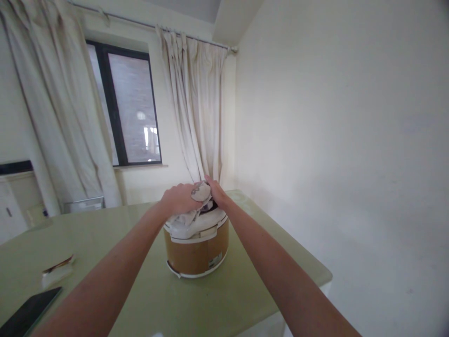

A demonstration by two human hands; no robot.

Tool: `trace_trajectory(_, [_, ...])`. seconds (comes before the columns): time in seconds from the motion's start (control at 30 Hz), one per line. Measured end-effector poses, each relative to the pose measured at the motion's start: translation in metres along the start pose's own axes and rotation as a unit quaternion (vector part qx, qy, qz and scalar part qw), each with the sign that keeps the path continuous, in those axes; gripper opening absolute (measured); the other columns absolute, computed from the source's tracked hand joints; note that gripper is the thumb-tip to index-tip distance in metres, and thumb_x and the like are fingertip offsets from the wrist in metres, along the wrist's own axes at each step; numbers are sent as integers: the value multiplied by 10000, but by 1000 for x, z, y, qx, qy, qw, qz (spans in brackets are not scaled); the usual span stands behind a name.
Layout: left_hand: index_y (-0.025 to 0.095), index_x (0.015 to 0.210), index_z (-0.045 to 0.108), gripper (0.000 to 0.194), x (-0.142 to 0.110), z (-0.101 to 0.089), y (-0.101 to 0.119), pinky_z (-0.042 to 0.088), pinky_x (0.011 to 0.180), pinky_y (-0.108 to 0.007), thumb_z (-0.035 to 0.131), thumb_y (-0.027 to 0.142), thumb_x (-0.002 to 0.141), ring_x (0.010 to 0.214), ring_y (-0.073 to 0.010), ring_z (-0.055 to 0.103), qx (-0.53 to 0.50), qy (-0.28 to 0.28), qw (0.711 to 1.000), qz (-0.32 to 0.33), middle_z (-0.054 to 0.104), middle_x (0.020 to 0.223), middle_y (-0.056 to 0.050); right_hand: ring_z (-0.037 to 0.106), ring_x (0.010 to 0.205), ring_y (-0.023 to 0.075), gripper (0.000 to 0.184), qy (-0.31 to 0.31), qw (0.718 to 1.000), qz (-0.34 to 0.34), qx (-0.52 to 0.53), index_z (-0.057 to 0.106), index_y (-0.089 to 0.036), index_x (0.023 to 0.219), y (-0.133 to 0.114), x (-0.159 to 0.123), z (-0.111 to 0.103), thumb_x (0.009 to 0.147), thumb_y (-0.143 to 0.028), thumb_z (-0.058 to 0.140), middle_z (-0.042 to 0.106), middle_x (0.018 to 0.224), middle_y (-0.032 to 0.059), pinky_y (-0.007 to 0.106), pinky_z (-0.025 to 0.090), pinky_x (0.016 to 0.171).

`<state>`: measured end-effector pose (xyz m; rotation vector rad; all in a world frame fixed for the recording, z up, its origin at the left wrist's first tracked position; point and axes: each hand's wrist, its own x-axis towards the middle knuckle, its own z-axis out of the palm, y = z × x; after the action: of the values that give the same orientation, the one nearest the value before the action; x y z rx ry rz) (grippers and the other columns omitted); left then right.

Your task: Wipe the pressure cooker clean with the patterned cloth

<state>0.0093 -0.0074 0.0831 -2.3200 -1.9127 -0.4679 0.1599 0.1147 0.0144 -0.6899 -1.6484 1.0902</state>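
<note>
A rice cooker [197, 252] with a brown body and white lid stands upright on the green table. Bunched over its top is a pale patterned cloth [201, 191], part of which hangs onto the lid's left side. My left hand [180, 199] is closed around this cloth from the left. On the opposite side, my right hand [218, 193] grips the cloth too, its thumb side up and most fingers hidden behind. A dark part of the lid top shows between the hands.
The green table [140, 290] has a rounded right corner close to the white wall [336, 140]. At the left lie a dark flat phone or tablet [30, 311] and a small pale item with a brown edge [58, 271]. Curtains [196, 103] and a window stand behind.
</note>
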Motion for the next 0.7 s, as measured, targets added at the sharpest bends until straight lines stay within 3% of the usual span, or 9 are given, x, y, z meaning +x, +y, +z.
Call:
trace_trajectory(0.07, [273, 1160, 762, 453, -12, 3, 14, 527, 858, -465, 630, 521, 805, 1064, -399, 729, 61, 34, 997, 39, 785, 1163, -150, 727, 934, 236, 757, -34, 998, 12, 42, 824, -161, 979, -1, 2, -1, 955, -798, 417, 794, 875, 84, 359, 540, 955])
trace_trajectory(0.17, [244, 1039, 775, 311, -35, 12, 32, 511, 910, -476, 646, 442, 836, 1082, -371, 708, 97, 75, 981, 150, 780, 1119, -147, 726, 924, 244, 744, -45, 996, 44, 61, 836, -146, 945, -2, 5, -3, 961, -775, 440, 808, 930, 122, 375, 540, 961])
trace_trajectory(0.3, [241, 963, 765, 266, -67, 44, 45, 509, 937, -494, 723, 453, 809, 974, -330, 699, 89, 93, 959, 251, 774, 982, -123, 717, 952, 237, 658, -32, 999, 32, 4, 854, -171, 1000, -5, 5, -5, 995, -692, 452, 819, 989, 102, 386, 515, 1001])
trace_trajectory(0.43, [262, 1140, 766, 323, -82, 74, 38, 451, 1111, -545, 715, 335, 829, 1155, -341, 670, 90, 161, 941, 284, 765, 1194, -131, 708, 983, 226, 575, -32, 998, 9, -44, 852, -181, 1058, -9, 2, -7, 978, -648, 527, 821, 994, 73, 382, 479, 1045])
trace_trajectory(0.5, [280, 1253, 741, 452, -79, 74, 30, 352, 1215, -577, 702, 238, 805, 1310, -356, 604, 93, 195, 939, 266, 707, 1376, -129, 715, 972, 230, 603, -45, 998, 22, -24, 850, -166, 1052, -10, 2, -8, 972, -671, 530, 821, 997, 88, 378, 497, 1022])
trace_trajectory(0.57, [284, 1309, 717, 517, -68, 61, 23, 365, 1210, -563, 681, 225, 796, 1360, -368, 576, 82, 199, 957, 195, 669, 1448, -124, 729, 939, 238, 678, -67, 997, 45, 15, 844, -149, 1043, -9, 4, -10, 970, -726, 496, 818, 981, 111, 375, 533, 969])
trace_trajectory(0.7, [327, 1350, 682, 533, -32, 19, 4, 542, 934, -457, 640, 449, 833, 1135, -363, 713, 3, 92, 996, -7, 755, 1287, -107, 742, 848, 246, 819, -65, 996, 60, 25, 826, -131, 988, -5, 6, -10, 952, -835, 409, 790, 835, 120, 365, 573, 867])
